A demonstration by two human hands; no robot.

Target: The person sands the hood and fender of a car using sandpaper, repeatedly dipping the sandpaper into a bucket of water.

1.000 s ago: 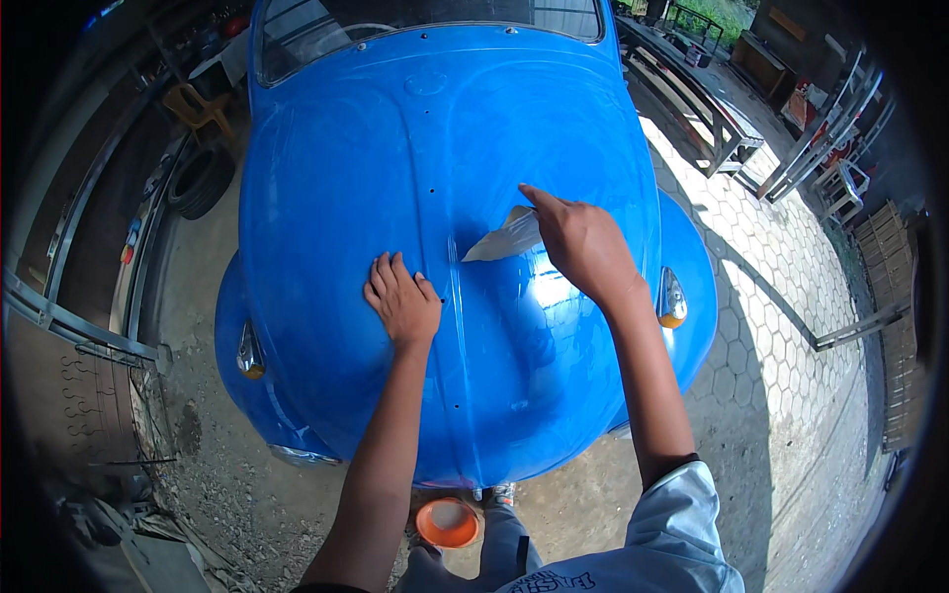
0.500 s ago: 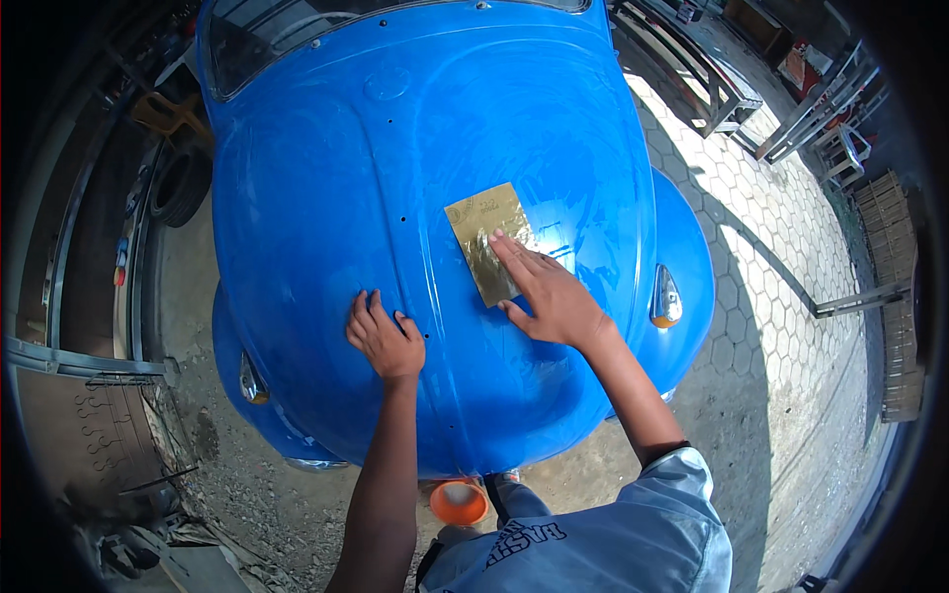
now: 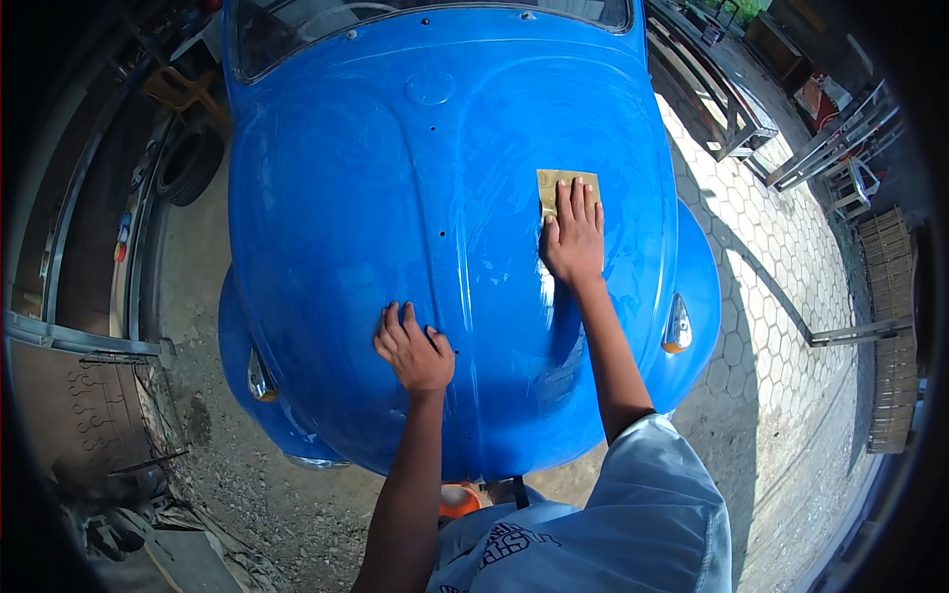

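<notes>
Before me stretches the blue hood of a rounded car, wet and streaked on its right half. My right hand lies flat, fingers extended, over a tan sheet of sandpaper and presses it against the hood's upper right. The palm and fingers hide the sheet's lower part. My left hand rests on the hood left of the centre ridge, fingers slightly bent and apart, holding nothing. Small holes run down the ridge.
An orange bucket stands on the ground below the car's nose, partly hidden. Chrome-trimmed lamps sit on the fenders. A tire and an orange-yellow chair are at left; a wooden bench is at far right.
My right hand has slid the sandpaper right and farther up the hood, and the sheet has turned. My left hand stays on the hood. The view has shifted a little.
</notes>
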